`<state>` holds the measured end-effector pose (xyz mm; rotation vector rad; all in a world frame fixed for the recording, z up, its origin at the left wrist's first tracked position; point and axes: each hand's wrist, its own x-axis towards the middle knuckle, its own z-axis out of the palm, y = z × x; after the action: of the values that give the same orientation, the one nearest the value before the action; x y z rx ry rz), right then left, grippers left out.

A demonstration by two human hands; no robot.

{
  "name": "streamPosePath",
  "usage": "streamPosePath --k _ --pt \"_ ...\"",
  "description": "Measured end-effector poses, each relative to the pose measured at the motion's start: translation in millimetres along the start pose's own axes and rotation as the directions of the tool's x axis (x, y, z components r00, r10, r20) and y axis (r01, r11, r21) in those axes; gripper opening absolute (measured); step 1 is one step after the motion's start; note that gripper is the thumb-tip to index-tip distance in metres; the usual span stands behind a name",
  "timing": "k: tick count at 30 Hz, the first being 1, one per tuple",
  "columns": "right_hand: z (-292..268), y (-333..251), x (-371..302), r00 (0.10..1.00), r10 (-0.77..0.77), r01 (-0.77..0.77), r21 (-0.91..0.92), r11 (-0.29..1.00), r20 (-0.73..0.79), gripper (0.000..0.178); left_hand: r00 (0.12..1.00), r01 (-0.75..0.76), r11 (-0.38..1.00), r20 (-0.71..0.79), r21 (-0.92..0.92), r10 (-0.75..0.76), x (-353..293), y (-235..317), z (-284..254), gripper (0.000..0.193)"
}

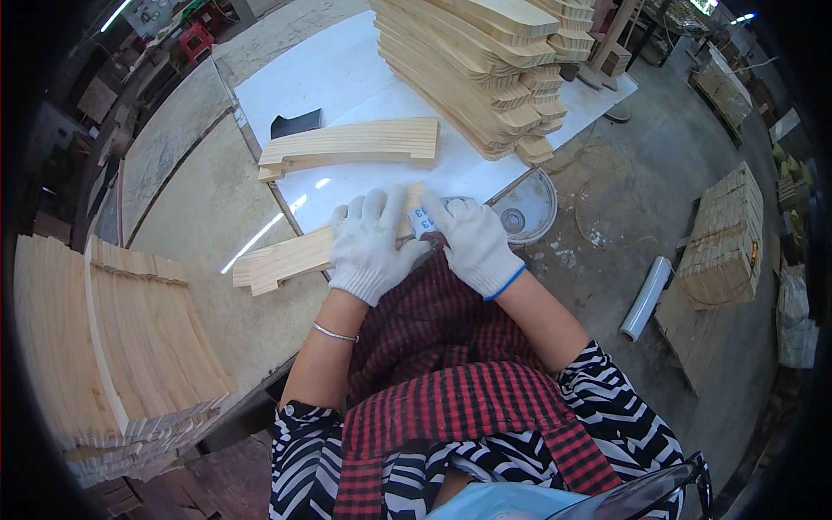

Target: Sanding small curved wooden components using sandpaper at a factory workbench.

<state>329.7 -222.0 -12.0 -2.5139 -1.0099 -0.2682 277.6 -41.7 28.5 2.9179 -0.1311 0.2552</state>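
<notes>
My left hand (371,245), in a white knit glove, lies over a pale, notched wooden piece (286,263) and holds it, thumb along the near side. The piece slants across the table's edge in front of me. My right hand (471,243), gloved in white with a blue cuff edge, grips a folded sheet of sandpaper (421,222) with blue print on its back. The sandpaper is against the piece near its right end, which the hands partly hide. Just beyond lies another wooden piece (351,147), slightly curved and notched, with a dark sheet (295,124) behind it.
A tall stack of shaped wooden pieces (485,78) stands on the white table top (347,91). More pieces (147,338) are stacked at left. A round white bucket (529,208) sits right of the table. Farther right are a plastic-wrapped roll (646,299) and a wood bundle (721,238).
</notes>
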Motion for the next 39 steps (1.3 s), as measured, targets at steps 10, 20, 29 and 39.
streamPosePath --k 10,20,29,39 --pt "12 -15 8 0.969 0.023 0.034 0.228 0.973 -0.245 0.056 0.993 -0.08 0.995 -0.082 0.062 0.085 -2 -9 14 0.07" --pt "31 -22 17 0.98 0.088 -0.042 0.247 0.968 -0.176 0.063 0.988 -0.04 0.999 -0.148 0.022 0.043 -3 -9 18 0.079" --pt "31 -19 24 0.982 0.049 -0.007 0.222 0.975 -0.183 0.058 0.991 -0.002 0.997 -0.136 -0.081 -0.009 -2 -6 16 0.091" --pt "27 -14 28 0.978 -0.026 0.072 0.218 0.973 -0.208 0.047 0.993 0.017 0.998 -0.117 -0.057 -0.023 -3 -6 17 0.1"
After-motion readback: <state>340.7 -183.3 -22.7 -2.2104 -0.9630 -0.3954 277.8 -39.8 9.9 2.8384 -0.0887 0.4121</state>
